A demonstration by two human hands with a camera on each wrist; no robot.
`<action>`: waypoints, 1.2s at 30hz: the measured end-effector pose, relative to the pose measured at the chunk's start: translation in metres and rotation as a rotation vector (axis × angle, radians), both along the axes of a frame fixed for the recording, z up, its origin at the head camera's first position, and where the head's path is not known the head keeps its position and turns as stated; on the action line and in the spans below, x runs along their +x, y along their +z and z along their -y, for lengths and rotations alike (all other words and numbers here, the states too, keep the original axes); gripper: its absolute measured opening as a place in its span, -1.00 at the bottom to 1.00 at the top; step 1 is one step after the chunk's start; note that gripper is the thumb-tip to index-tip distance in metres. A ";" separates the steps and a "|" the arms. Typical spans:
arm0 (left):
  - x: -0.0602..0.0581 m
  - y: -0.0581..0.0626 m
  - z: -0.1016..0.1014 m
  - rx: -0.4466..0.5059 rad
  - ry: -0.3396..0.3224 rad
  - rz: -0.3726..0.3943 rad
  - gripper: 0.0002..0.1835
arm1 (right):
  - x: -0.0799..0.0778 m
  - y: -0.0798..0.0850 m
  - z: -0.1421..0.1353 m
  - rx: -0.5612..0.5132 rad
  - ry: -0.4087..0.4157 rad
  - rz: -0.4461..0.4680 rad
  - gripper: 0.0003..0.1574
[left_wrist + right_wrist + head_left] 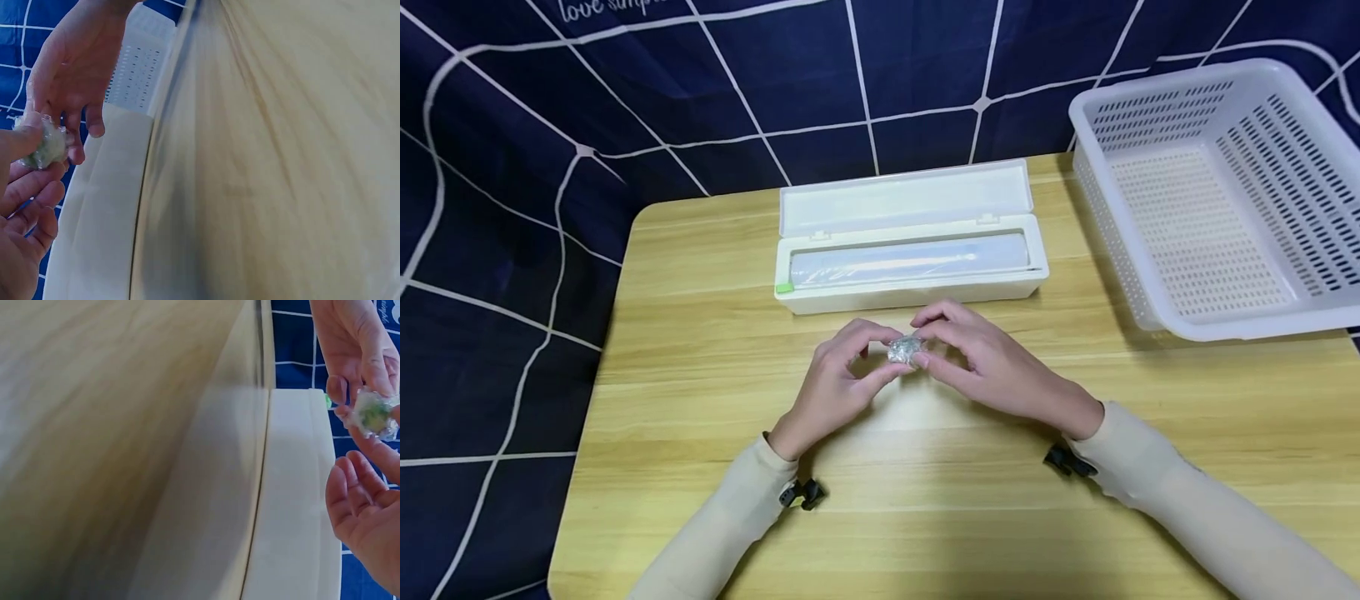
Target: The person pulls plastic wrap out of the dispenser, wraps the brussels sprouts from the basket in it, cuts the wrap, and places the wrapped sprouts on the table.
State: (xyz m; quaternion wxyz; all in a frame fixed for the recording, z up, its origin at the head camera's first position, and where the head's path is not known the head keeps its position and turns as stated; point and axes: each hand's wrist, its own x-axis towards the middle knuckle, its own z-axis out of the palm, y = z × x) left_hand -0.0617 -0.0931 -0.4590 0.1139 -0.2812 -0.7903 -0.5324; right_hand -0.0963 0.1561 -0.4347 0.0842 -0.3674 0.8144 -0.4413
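A small lump wrapped in crinkled clear plastic film [904, 349] is held between both hands, low over the middle of the table. In the right wrist view, something green and yellowish shows through the wrapped lump [375, 417]. My left hand [841, 372] pinches it from the left with thumb and fingertips. From the other side, my right hand [988, 360] has thumb and index finger on it, its other fingers loosely bent. Just beyond the hands stands a long white box [917, 295], lid raised, with a roll of clear film [910, 260] inside.
A large white slotted plastic basket [1138, 242] stands at the table's right rear. A green tab [785, 288] sits on the box's left front corner. Dark blue cloth with white lines [805, 100] hangs behind the wooden table [700, 375] and along its left side.
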 end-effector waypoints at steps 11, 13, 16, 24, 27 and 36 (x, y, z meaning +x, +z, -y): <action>0.001 -0.015 -0.007 -0.131 0.072 0.121 -0.65 | -0.010 -0.011 -0.002 0.126 0.003 -0.046 -0.63; 0.000 -0.018 -0.009 -0.143 0.071 0.152 -0.65 | -0.011 -0.012 -0.002 0.154 0.003 -0.033 -0.63; -0.001 -0.020 -0.012 -0.173 0.072 0.187 -0.67 | -0.013 -0.013 -0.004 0.195 -0.001 -0.012 -0.64; -0.003 -0.022 -0.015 -0.237 0.073 0.242 -0.70 | -0.018 -0.016 -0.001 0.269 0.022 0.043 -0.69; -0.005 -0.023 -0.015 -0.255 0.064 0.253 -0.68 | -0.019 -0.017 0.000 0.278 0.021 0.053 -0.68; -0.006 -0.035 -0.010 -0.254 0.024 0.228 -0.67 | -0.020 -0.015 0.000 0.294 0.028 0.066 -0.65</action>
